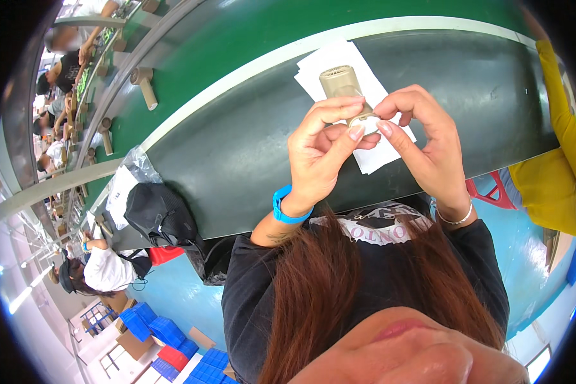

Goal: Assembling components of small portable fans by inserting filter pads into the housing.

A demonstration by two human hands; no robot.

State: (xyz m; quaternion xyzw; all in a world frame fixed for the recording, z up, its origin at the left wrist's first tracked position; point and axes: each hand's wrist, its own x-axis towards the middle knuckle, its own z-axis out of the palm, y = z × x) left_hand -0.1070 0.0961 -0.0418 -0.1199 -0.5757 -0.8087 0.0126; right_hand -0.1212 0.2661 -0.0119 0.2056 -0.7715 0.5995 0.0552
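Note:
A khaki handheld device [340,83] with a slotted round head points away from me over the white sheets. Its near end is between my hands, where a small white part [368,124] shows. My left hand [323,137] is closed on the device, thumb and fingers near that end. The thumb and index finger of my right hand [422,131] pinch at the white part's right side. My fingers partly cover the join between device and white part. Beneath them, white paper sheets [381,153] lie on the dark work surface [237,141].
A green conveyor belt [217,45] runs beyond a pale rail, carrying similar khaki devices [146,88]. At left are a black backpack [160,214] and a clear plastic bag [144,165]. Someone in yellow sleeves [550,185] is at right; other people work at left. Blue bins [166,331] stand behind.

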